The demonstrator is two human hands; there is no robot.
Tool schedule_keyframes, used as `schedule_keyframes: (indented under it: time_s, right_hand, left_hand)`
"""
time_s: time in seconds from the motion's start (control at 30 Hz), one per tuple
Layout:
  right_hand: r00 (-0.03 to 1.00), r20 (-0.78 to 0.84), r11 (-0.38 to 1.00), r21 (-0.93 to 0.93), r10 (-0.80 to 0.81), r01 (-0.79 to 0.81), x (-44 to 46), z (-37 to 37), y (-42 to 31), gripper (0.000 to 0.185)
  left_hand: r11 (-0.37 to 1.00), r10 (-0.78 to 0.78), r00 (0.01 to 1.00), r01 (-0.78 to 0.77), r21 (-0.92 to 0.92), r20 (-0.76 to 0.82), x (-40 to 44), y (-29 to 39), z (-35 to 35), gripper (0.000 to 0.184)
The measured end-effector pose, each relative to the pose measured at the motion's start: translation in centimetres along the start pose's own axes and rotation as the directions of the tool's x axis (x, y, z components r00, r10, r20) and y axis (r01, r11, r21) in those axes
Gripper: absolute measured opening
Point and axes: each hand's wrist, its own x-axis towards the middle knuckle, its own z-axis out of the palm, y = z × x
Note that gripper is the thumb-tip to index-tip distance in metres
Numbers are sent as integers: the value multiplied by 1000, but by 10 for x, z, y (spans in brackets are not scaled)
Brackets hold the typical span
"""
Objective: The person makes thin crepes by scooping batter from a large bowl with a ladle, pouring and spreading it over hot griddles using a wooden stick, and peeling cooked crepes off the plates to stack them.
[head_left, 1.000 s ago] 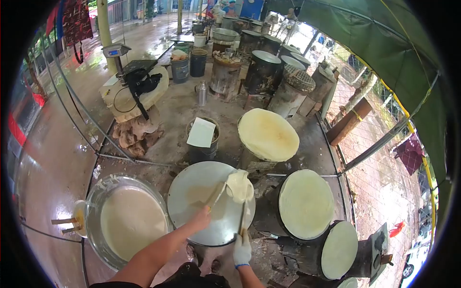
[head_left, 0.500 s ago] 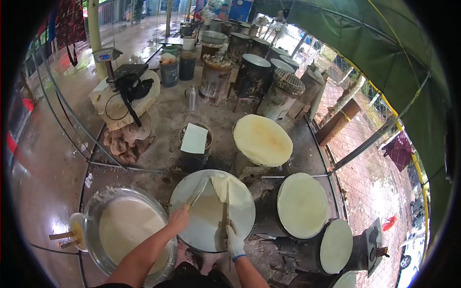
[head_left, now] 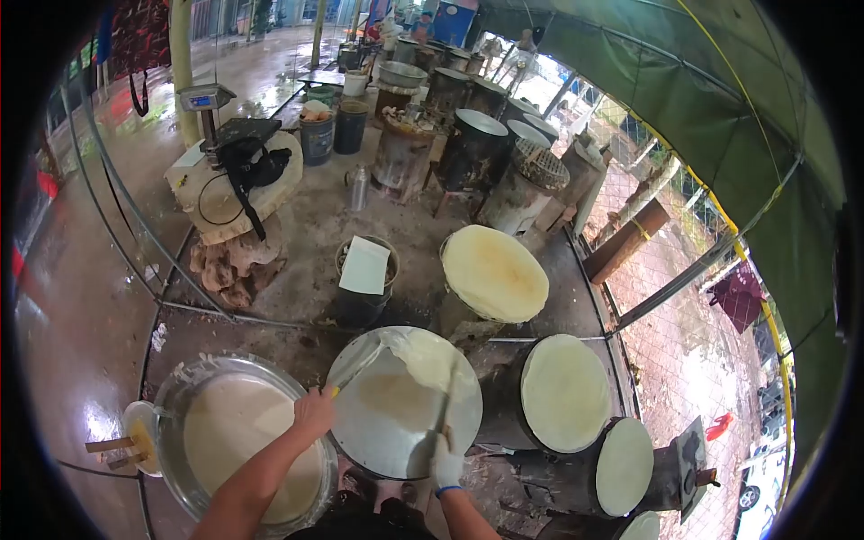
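Note:
My bare left hand (head_left: 314,411) is closed round the handle of a long, thin metal scraper (head_left: 360,367), which reaches over the left side of a round griddle (head_left: 369,441). My right hand (head_left: 446,466), in a white glove, grips a long, narrow spreading stick (head_left: 449,396) across the griddle's right side. Pale, wet batter (head_left: 421,360) covers the far right part of the griddle between the two tools. To the left, a wide metal basin (head_left: 168,432) holds cream-coloured batter (head_left: 238,432).
Several round griddles with pale flatbreads stand to the right, including a near flatbread (head_left: 565,393). A stacked flatbread pile (head_left: 495,273) sits ahead. A bucket (head_left: 364,301) with a white sheet (head_left: 365,265) stands beyond the griddle. A scale (head_left: 205,97) is at left; a metal flask (head_left: 358,191) stands on the floor.
The batter has widened to the right across the far part of the griddle. My right hand's stick has shifted right and tilted. My left hand has drawn back slightly to the left.

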Motion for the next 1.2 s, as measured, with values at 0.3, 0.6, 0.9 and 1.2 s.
schedule_keyframes:
  time_s: [0.3, 0.6, 0.9, 1.2]
  right_hand:
    - [980, 193, 990, 116, 54, -77, 23, -11, -24, 39]
    - [874, 449, 980, -147, 185, -131, 27, -24, -91, 40]
    - [708, 699, 994, -81, 107, -70, 52, -9, -72, 41]
    - [570, 785, 966, -144, 244, -215, 74, 2, -99, 41]
  left_hand:
    - [998, 3, 990, 6, 60, -143, -59, -37, -25, 49]
    - [994, -96, 986, 87, -67, -137, -123, -39, -35, 44]
    - [919, -133, 974, 52, -391, -183, -168, -23, -19, 23]
    - [688, -495, 860, 301, -661, -124, -158, 21, 17, 22]
